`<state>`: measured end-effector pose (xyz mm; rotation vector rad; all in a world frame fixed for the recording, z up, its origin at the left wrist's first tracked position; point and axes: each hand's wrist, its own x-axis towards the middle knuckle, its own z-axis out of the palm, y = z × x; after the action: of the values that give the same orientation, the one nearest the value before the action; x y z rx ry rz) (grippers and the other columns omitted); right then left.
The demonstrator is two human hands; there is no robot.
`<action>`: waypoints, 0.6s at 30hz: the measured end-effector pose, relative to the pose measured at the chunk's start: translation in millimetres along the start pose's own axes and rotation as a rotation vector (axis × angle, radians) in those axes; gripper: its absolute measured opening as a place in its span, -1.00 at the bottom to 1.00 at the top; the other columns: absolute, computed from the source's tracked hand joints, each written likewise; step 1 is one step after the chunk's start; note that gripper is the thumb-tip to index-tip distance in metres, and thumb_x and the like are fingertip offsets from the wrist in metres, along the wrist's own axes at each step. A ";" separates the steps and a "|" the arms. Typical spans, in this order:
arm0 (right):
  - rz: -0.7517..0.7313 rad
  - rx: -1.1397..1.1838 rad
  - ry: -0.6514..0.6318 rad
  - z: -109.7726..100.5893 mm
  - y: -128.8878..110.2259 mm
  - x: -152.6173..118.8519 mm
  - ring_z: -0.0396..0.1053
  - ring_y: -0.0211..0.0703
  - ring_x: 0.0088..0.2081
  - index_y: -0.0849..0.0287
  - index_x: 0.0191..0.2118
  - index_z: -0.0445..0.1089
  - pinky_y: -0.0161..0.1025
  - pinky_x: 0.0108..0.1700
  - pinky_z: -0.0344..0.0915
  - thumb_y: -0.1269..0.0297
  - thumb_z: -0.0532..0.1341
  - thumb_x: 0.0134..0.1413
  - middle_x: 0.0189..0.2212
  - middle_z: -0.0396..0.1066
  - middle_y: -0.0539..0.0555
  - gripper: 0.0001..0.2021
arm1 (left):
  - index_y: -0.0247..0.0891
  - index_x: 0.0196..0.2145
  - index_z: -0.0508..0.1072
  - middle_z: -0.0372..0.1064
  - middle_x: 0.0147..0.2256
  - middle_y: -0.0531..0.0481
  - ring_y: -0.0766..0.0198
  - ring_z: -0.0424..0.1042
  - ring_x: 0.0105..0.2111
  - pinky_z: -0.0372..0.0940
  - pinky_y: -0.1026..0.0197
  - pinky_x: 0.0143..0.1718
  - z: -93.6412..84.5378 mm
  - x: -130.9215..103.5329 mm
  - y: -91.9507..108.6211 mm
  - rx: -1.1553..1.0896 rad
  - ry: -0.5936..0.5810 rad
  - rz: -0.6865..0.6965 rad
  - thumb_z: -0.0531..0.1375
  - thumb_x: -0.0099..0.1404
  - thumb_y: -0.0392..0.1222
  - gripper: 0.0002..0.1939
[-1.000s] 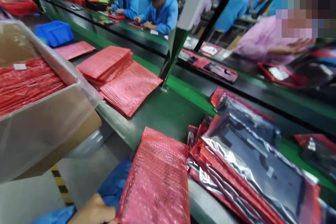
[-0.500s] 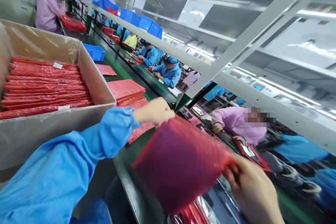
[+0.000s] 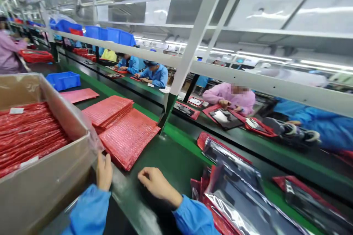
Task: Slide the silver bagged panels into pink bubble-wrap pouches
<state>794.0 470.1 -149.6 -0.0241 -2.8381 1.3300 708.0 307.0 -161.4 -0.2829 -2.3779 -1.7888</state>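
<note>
Two red pouch stacks (image 3: 129,134), eleven o'clock. One carton (image 3: 46,187), ten o'clock; two white labels (image 3: 16,111), unreadable. Left hand (image 3: 104,172) beside it, grip loose, empty; right hand (image 3: 158,185) curled, grip can't tell.

Bright, slightly blurred

Strip lights (image 3: 264,55) glow at two o'clock, plastic film (image 3: 227,209) glares at five, shadow darkens beneath the right hand (image 3: 159,184) near six.
</note>
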 end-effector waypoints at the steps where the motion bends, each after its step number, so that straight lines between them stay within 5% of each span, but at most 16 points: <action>1: 0.049 0.016 0.007 -0.9 4.3 -12.3 0.29 -0.28 -0.51 0.22 -0.50 0.39 -0.35 -0.42 0.17 0.45 0.12 0.01 -0.56 0.40 -0.01 -0.85 | -0.35 0.19 0.11 0.09 0.22 -0.35 -0.12 -0.03 0.30 -0.03 -0.21 0.27 7.6 -13.2 -13.9 0.031 0.101 0.035 -0.08 0.41 -0.06 -0.52; 4: 0.141 0.081 0.037 -35.3 -8.7 -52.3 0.34 -0.26 -0.45 0.21 -0.36 0.47 -0.33 -0.40 0.20 0.30 0.16 0.08 -0.44 0.48 0.03 -0.85 | -0.29 0.13 0.18 0.06 0.25 -0.33 -0.05 -0.03 0.31 -0.09 -0.17 0.31 40.6 -39.4 -24.3 0.047 0.096 0.341 0.06 0.32 -0.12 -0.55; 6: 0.169 0.211 0.113 -76.4 -23.6 -70.6 0.38 -0.21 -0.39 0.22 -0.30 0.48 -0.31 -0.34 0.27 0.17 0.19 0.09 -0.35 0.50 0.07 -0.78 | -0.24 0.02 0.29 0.28 0.12 -0.26 0.04 0.24 0.18 0.12 -0.05 0.22 74.6 -41.6 -10.9 -0.029 -0.147 0.527 0.07 0.31 -0.16 -0.67; 9: 0.300 0.344 0.448 -151.5 -16.4 -84.4 0.44 -0.17 -0.26 0.23 -0.29 0.44 -0.28 -0.24 0.36 0.19 0.21 0.11 -0.27 0.50 0.09 -0.80 | -0.23 -0.09 0.38 0.46 -0.14 -0.16 0.15 0.48 -0.16 0.37 0.13 -0.12 139.8 -31.0 14.6 -0.082 -0.501 0.473 0.01 0.32 -0.13 -0.72; 13: 0.687 0.172 0.891 -246.3 63.5 -107.6 0.37 -0.33 -0.39 0.27 -0.38 0.34 -0.36 -0.30 0.33 0.45 0.15 0.22 -0.44 0.40 -0.01 -0.87 | -0.18 -0.17 0.42 0.48 -0.36 -0.02 0.22 0.48 -0.38 0.27 0.24 -0.38 211.0 -17.1 22.4 0.129 -0.733 0.322 -0.03 0.28 -0.19 -0.73; 15: 0.896 0.118 0.964 -276.3 112.5 -123.0 0.30 -0.34 -0.50 0.29 -0.40 0.33 -0.34 -0.39 0.32 0.38 0.20 0.24 -0.51 0.31 -0.07 -0.83 | -0.16 -0.20 0.42 0.48 -0.39 0.02 0.24 0.47 -0.40 0.22 0.27 -0.40 227.5 -13.6 15.5 0.174 -0.769 0.329 -0.03 0.28 -0.19 -0.74; 18: 1.132 0.099 0.997 -293.5 170.5 -138.5 0.30 -0.32 -0.49 0.29 -0.35 0.35 -0.32 -0.41 0.33 0.24 0.22 0.25 -0.47 0.31 -0.05 -0.79 | -0.17 -0.22 0.41 0.47 -0.44 0.04 0.25 0.44 -0.45 0.20 0.27 -0.40 234.1 -12.1 5.6 0.159 -0.781 0.333 -0.04 0.29 -0.16 -0.75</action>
<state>938.3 802.3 -92.8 -1.8566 -1.7782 0.9744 719.1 532.7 -223.7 -1.4854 -2.6719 -1.4821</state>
